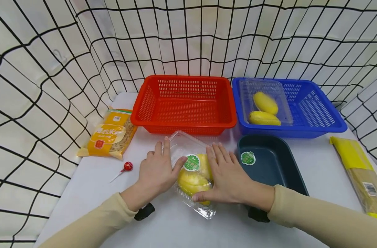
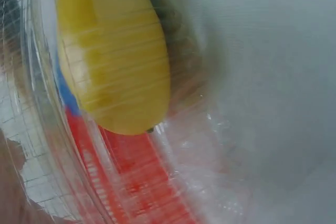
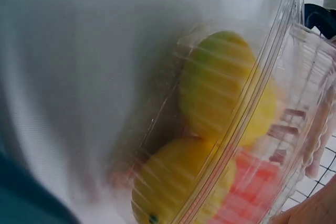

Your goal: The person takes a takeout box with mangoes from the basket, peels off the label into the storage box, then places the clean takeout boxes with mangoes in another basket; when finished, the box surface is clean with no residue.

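Observation:
A clear plastic clamshell box [image 1: 183, 143] lies on the white table, turned at an angle, its lid over the base. Yellow mangoes [image 1: 191, 181] show inside, and a round green-and-white sticker [image 1: 191, 162] is on the lid. My left hand [image 1: 157, 168] rests on the box's left side, fingers extended and thumb over the lid. On the right side, my right hand [image 1: 228, 175] presses with straight fingers on the lid, its thumb near the front edge. Through the clear wall, a mango [image 2: 115, 56] shows in the left wrist view and two mangoes [image 3: 220, 87] in the right wrist view.
Behind stand a red basket [image 1: 183, 129] and a blue basket [image 1: 318, 129], which holds another clear box [image 1: 285, 103] of yellow fruit. A dark tray [image 1: 265, 162] sits right. Left are an orange food bag [image 1: 109, 134] and a lollipop [image 1: 128, 166]; far right, a yellow-and-tan packet [image 1: 358, 175].

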### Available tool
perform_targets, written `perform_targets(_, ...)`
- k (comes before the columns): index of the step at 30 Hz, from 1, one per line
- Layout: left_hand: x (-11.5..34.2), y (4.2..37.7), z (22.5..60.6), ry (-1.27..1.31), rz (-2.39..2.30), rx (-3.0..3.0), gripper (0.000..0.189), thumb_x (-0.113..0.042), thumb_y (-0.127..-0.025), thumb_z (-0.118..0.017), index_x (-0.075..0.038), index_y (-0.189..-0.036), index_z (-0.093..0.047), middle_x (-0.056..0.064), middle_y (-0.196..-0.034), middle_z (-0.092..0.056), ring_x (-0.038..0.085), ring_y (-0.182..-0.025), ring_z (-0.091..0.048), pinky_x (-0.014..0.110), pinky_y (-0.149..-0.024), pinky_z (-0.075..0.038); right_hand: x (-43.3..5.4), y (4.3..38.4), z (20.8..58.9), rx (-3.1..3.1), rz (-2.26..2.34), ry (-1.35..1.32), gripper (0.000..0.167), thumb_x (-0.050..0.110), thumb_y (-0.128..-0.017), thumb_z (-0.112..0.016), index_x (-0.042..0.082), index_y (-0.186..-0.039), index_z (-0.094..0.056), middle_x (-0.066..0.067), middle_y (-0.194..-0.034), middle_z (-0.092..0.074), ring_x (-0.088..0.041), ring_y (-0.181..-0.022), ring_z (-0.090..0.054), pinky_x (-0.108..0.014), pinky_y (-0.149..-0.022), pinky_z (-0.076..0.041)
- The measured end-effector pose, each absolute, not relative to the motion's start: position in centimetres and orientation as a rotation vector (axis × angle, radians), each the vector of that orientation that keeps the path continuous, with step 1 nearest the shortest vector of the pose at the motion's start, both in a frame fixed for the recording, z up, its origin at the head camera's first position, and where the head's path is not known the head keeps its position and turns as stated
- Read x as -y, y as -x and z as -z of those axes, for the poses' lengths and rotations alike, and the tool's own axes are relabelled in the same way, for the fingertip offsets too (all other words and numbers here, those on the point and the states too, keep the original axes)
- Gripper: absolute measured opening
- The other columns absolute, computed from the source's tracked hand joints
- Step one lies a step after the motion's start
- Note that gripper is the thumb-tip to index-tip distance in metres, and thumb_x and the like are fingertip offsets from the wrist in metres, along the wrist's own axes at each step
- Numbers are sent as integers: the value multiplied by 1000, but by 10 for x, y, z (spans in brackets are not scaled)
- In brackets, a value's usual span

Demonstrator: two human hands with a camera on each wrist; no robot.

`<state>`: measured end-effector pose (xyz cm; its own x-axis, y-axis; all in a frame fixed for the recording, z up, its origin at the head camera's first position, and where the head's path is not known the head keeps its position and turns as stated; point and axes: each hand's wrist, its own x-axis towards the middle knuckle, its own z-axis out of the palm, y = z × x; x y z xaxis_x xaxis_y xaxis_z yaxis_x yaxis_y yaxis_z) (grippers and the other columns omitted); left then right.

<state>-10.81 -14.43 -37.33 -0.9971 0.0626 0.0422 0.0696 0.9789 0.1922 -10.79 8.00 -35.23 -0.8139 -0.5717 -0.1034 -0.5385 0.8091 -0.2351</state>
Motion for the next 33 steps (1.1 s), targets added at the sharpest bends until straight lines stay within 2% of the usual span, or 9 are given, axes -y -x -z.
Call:
perform_targets(6,142,107,371,119,299,3110,98,-67,-99,-44,10,-156,-28,34,-151,-44,50,-108,-62,58,-78,-61,-77,108,353,-2785,243,877,137,88,-68,-63,-2,-161,-21,-27,-169,-12,-50,-157,-11,-70,-122,-19)
perform_targets(9,147,107,370,196,281,3110,105,-71,-95,-48,11,-157,-25,33,-154,-41,51,-119,-59,58,-84,-60,-77,109,352,-2771,234,890,137,88,-69,-64,-3,-161,-20,-27,-169,-11,-50,-156,-10,-71,-121,-19)
perform_targets(12,154,107,369,342,264,3108,115,-76,-89,-53,7,-160,-18,29,-162,-31,50,-139,-45,60,-102,-53,-78,112,350,-2740,242,897,138,87,-68,-66,-2,-162,-19,-26,-170,-9,-48,-158,-7,-71,-121,-18)
perform_targets(15,163,108,367,523,260,3122,122,-80,-84,-56,2,-163,-11,25,-169,-17,48,-154,-24,65,-117,-36,-81,118,349,-2689,272,912,139,84,-66,-70,0,-163,-16,-22,-171,-6,-44,-159,-4,-70,-123,-15)
perform_targets(17,168,109,365,630,266,3141,125,-81,-81,-57,-1,-163,-8,22,-172,-8,46,-158,-13,67,-121,-28,-84,123,349,-2650,295,939,139,81,-66,-73,1,-163,-14,-19,-172,-4,-42,-160,-1,-69,-124,-12)
perform_targets(21,175,112,359,801,296,3166,131,-82,-76,-62,-3,-164,-5,18,-173,2,43,-159,0,67,-124,-19,-94,135,350,-2581,323,1034,140,76,-66,-77,4,-165,-8,-17,-173,-1,-40,-160,2,-66,-126,-5)
perform_targets(27,178,115,355,943,314,3151,134,-80,-73,-68,-2,-164,-8,18,-172,3,43,-159,0,65,-125,-17,-102,154,348,-2466,351,1102,141,69,-66,-82,12,-166,-1,-10,-174,5,-33,-161,8,-59,-128,4)
perform_targets(33,176,117,355,955,292,3141,136,-82,-71,-69,0,-163,-10,21,-172,-2,43,-159,-5,64,-125,-21,-106,167,344,-2417,335,1141,141,66,-65,-85,13,-166,-1,-6,-174,9,-34,-161,11,-56,-129,3)
